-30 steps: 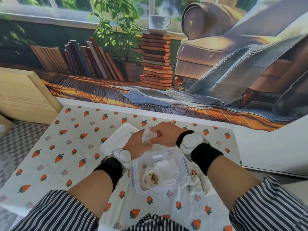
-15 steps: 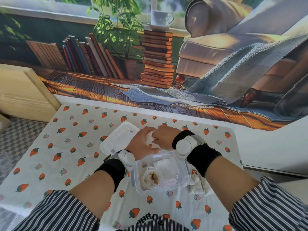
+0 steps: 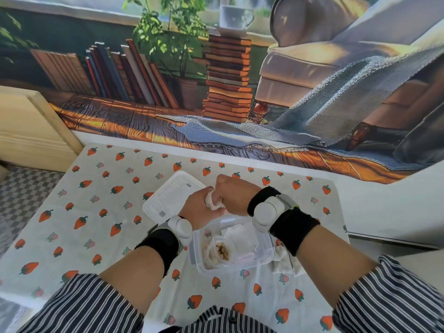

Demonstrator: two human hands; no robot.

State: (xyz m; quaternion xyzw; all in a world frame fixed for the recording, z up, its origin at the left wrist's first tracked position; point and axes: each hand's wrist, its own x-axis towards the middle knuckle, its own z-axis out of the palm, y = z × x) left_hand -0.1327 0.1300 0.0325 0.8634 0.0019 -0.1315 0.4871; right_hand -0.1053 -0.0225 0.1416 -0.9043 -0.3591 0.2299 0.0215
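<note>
A small white pouch (image 3: 211,200) sits between my two hands, just above the far rim of a clear plastic box (image 3: 266,257). My left hand (image 3: 199,209) grips the pouch from the left with curled fingers. My right hand (image 3: 234,194) pinches its top from the right. Inside the box lie a clear bag of small brown balls (image 3: 222,251) and some white paper sachets (image 3: 242,237). The box's white lid (image 3: 168,197) lies flat on the table just behind my left hand.
A strawberry-print cloth (image 3: 101,212) covers the table. More white pouches (image 3: 284,260) lie on it right of the box. A pale wooden board (image 3: 28,131) stands at the far left. A printed backdrop (image 3: 228,92) rises behind the table.
Both hands stayed together on the pouch over the box's far rim, working it slightly; the right hand's grip turned upward. The view shifted a little.
</note>
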